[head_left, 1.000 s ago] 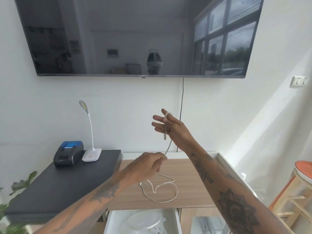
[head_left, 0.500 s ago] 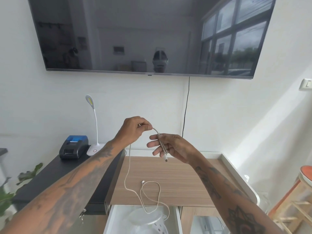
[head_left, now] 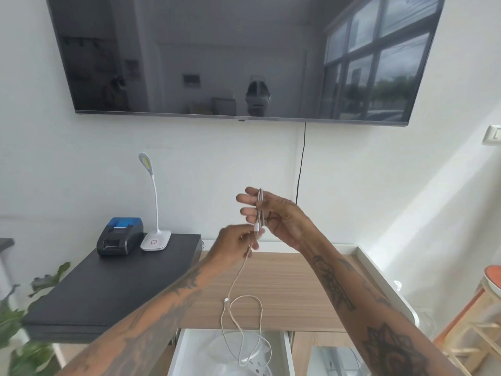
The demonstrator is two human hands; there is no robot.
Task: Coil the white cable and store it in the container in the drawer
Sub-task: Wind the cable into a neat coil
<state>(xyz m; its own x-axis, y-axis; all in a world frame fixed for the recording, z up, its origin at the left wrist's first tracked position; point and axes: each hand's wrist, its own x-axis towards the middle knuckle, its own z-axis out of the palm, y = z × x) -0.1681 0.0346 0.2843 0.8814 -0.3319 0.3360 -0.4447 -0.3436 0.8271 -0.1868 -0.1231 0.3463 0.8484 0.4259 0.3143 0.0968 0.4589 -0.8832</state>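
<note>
We had the right hand (head_left: pixel 273 213) up at chest height, fingers (head_left: pixel 248 198) spread flat as a former. A few turns of the cable (head_left: pixel 245 270) ran across them, so the coil kept one even size. No closed grip there; the turns just sat over the open fingers.

The left hand (head_left: pixel 234 246), at 7 o'clock from the right, pinched the cable between thumb and fingertips just below the coil, probably to feed and tension the next turn.

The free length hung from that pinch, looped on the wooden top (head_left: pixel 292 294) and trailed toward 6 o'clock into the open drawer (head_left: pixel 180 348). The slack lay over a clear container (head_left: pixel 217 348) there. Coiling looked only partly done, most of the cable still loose.
</note>
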